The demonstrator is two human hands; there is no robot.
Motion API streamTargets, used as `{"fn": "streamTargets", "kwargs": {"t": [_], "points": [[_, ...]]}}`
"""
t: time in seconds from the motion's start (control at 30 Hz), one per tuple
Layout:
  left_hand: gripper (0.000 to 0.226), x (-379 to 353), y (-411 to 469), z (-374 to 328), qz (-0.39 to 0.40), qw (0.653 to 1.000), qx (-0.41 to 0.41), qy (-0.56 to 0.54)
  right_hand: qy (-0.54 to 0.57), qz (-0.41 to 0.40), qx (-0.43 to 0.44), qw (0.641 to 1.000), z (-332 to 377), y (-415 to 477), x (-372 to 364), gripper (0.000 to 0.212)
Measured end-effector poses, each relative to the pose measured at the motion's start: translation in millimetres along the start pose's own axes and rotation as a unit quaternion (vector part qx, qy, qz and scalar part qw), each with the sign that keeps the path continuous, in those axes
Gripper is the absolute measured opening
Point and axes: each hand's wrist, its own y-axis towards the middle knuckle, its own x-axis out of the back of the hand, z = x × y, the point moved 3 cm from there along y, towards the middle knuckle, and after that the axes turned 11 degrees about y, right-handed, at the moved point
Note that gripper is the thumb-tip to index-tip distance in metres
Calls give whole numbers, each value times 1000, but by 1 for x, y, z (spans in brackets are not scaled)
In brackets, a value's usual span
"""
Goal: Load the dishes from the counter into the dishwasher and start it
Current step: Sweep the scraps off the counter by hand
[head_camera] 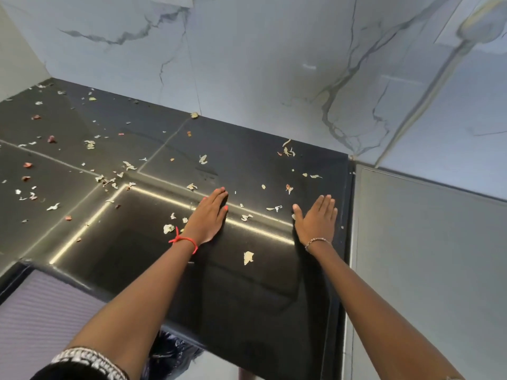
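My left hand [210, 215] lies flat, palm down, on the black counter [247, 292], fingers straight and together. My right hand [317, 219] lies flat on the same counter near its right edge, fingers straight, thumb spread out. Neither hand holds anything. No dishes and no dishwasher are in view.
Several scraps of vegetable peel and red bits [248, 257] are scattered over the counter, densest at the left. A marble-patterned wall [247, 64] rises behind. A grey panel [428, 256] stands to the right. A ribbed grey surface [41, 319] and a dark plastic bag [170, 352] sit below the counter edge.
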Motion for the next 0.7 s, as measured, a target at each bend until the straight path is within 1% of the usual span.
{"fn": "streamTargets", "kwargs": {"t": [0.07, 0.13, 0.2, 0.23, 0.27, 0.3, 0.33, 0.4, 0.47, 0.5, 0.53, 0.6, 0.67, 0.7], "points": [[43, -2, 15, 1, -7, 1000, 8, -4, -6, 6, 37, 999, 13, -4, -12, 78], [42, -5, 21, 3, -26, 999, 17, 12, 17, 49, 103, 993, 28, -12, -24, 73], [42, -7, 22, 3, -44, 998, 24, 25, 68, 102, 183, 975, 43, -14, -28, 66], [42, -8, 22, 3, -48, 998, 26, 26, 91, 115, 216, 965, 48, -11, -26, 62], [42, -10, 22, 4, -49, 998, 26, 25, 100, 110, 237, 960, 51, -4, -23, 58], [42, -11, 22, 4, -49, 998, 27, 22, 97, 90, 237, 962, 50, 7, -20, 57], [43, -11, 22, 5, -49, 998, 29, 18, 83, 65, 218, 970, 47, 19, -17, 58], [46, -12, 24, 6, -51, 998, 40, 16, 46, 34, 153, 987, 35, 44, -11, 63], [48, -14, 25, 6, -50, 997, 46, 23, 11, 41, 115, 992, 25, 60, -10, 66], [48, -14, 25, 6, -49, 997, 46, 25, -7, 52, 112, 992, 22, 63, -12, 68], [48, -15, 24, 6, -47, 997, 46, 27, -29, 60, 120, 990, 22, 62, -14, 69], [49, -16, 25, 7, -50, 997, 45, 28, -57, 75, 163, 982, 28, 52, -21, 71], [48, -15, 25, 8, -53, 997, 45, 27, -30, 109, 223, 968, 36, 38, -24, 71], [49, -16, 25, 8, -53, 997, 46, 25, 8, 125, 251, 960, 40, 32, -22, 67]]}}
